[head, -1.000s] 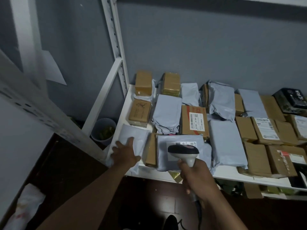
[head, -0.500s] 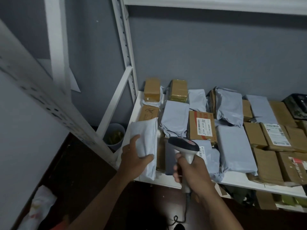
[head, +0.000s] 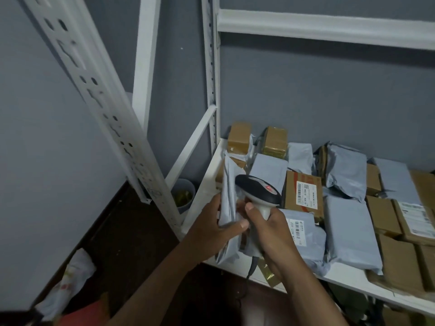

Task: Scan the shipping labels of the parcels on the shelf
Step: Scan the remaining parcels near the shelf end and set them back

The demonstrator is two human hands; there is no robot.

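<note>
My left hand [head: 213,228] grips a grey poly-mailer parcel [head: 229,198], tilted up on edge at the front left corner of the white shelf [head: 348,280]. Its label is turned away from me. My right hand [head: 271,234] holds a black-and-white barcode scanner [head: 259,190] by the handle, its head just right of the raised parcel, a red light on top. Behind lie a brown box with a white label [head: 303,191] and a grey mailer with a barcode label [head: 303,234].
Several brown boxes and grey mailers cover the shelf to the right and back. A white perforated upright [head: 113,118] leans at the left, another upright [head: 210,74] stands at the shelf's back corner. A grey bucket [head: 184,194] sits on the dark floor below.
My left hand has lifted the grey mailer from flat on the shelf to standing on edge. The scanner has come up and left, close beside it. The camera has tilted up.
</note>
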